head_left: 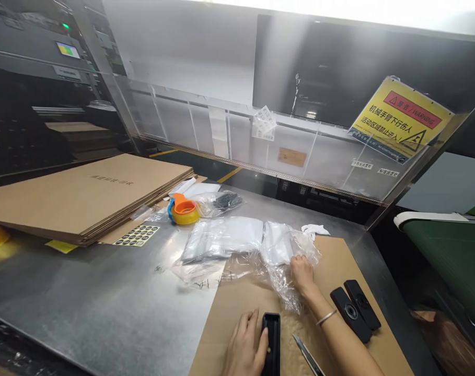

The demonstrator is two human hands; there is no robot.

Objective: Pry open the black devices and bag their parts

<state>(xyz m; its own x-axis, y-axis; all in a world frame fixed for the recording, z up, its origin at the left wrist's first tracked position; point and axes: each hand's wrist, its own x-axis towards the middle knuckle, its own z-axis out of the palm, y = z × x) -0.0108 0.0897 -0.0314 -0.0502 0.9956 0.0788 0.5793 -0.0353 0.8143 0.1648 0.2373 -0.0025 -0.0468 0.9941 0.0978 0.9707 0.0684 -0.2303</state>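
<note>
My left hand (243,344) lies on the brown cardboard, fingers stretched forward, its thumb touching the left edge of a black rectangular case (274,339) with a hollow inside. My right hand (302,272) reaches farther forward, fingers curled closed on a clear plastic bag (278,244) at the right end of the pile; the fingertips are partly hidden. Left of it is a larger stack of clear plastic bags (231,235). A utility knife (308,356) rests between the case and my right forearm. Two black oblong devices (350,310) lie right of that forearm.
A stack of flat cardboard (88,198) fills the left. Nearby are a sheet of round stickers (137,236) and an orange-and-yellow tape dispenser (184,211). A white cloth-like item (314,230) lies behind the bags. A clear panel with a warning sign (402,120) stands beyond the metal table (154,313).
</note>
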